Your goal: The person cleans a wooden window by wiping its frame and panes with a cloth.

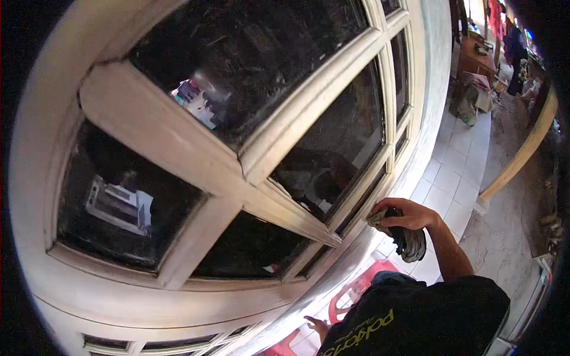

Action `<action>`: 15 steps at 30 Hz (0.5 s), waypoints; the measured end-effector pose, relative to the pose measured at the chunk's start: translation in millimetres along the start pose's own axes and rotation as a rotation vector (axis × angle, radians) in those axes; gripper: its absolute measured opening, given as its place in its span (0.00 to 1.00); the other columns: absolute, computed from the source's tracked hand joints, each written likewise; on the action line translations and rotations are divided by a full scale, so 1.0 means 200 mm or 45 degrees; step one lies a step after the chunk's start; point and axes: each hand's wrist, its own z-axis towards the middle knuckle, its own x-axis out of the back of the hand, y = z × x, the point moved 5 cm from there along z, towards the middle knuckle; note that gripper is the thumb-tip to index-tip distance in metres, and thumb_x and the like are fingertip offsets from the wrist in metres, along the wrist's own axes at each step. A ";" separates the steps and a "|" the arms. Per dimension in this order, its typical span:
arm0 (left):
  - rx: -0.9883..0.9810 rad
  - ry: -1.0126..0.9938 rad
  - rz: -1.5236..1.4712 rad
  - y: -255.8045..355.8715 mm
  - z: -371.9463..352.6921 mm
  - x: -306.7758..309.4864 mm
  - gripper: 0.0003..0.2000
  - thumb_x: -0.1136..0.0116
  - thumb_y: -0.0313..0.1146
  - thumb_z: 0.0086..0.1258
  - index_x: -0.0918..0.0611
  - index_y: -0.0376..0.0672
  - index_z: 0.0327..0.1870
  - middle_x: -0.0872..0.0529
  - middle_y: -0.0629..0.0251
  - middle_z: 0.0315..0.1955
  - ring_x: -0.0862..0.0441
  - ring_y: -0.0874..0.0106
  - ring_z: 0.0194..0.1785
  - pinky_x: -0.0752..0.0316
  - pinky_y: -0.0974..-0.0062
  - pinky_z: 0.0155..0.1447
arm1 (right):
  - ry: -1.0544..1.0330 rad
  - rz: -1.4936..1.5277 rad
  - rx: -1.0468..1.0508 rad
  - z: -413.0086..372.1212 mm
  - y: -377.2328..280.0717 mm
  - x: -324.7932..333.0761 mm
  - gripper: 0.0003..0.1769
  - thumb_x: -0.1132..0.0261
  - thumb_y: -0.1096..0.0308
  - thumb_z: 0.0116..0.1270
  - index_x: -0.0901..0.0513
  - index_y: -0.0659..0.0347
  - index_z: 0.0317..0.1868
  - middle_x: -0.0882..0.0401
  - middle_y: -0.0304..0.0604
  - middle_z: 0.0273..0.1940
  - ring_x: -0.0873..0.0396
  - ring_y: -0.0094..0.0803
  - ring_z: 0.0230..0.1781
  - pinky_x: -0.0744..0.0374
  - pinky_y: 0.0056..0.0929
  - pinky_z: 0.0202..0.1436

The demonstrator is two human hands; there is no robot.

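Observation:
My right hand (405, 213) is closed around a crumpled, dark greyish cloth (411, 242), whose loose end hangs below the fingers. It is beside the edge of a cream-painted wooden window frame (285, 139) with dark glass panes (323, 160). Lower down, my left hand (319, 325) shows partly past my dark shirt, fingers apart and nothing in them. A red plastic chair (341, 299) stands below, between the hands and partly hidden by my body.
White floor tiles (454, 178) run along the wall to the right. A wooden post (525, 145) slants up beside bare concrete ground (496, 237). Farther back are a brown wooden cabinet (475, 59), a bag-like bundle (472, 101) and hanging clothes (515, 56).

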 end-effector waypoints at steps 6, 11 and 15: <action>-0.109 0.132 0.222 0.00 0.15 0.29 0.55 0.47 0.70 0.60 0.65 0.56 0.78 0.58 0.58 0.79 0.51 0.53 0.79 0.52 0.35 0.72 | -0.037 -0.050 -0.050 0.02 0.01 -0.01 0.25 0.32 0.65 0.69 0.26 0.61 0.64 0.23 0.47 0.57 0.27 0.35 0.61 0.29 0.35 0.67; -0.533 0.173 0.859 -0.04 0.24 0.37 0.57 0.49 0.75 0.59 0.68 0.58 0.78 0.61 0.60 0.80 0.53 0.52 0.79 0.53 0.31 0.72 | -0.110 -0.150 -0.059 0.05 -0.03 -0.02 0.28 0.31 0.63 0.68 0.27 0.60 0.66 0.22 0.48 0.58 0.26 0.35 0.60 0.28 0.34 0.65; 0.143 -0.218 0.467 0.00 0.14 0.26 0.53 0.47 0.67 0.66 0.70 0.57 0.78 0.66 0.57 0.80 0.61 0.58 0.81 0.71 0.43 0.79 | -0.212 -0.002 -0.199 0.02 0.02 -0.02 0.27 0.29 0.63 0.66 0.23 0.61 0.63 0.18 0.46 0.53 0.21 0.35 0.55 0.24 0.34 0.62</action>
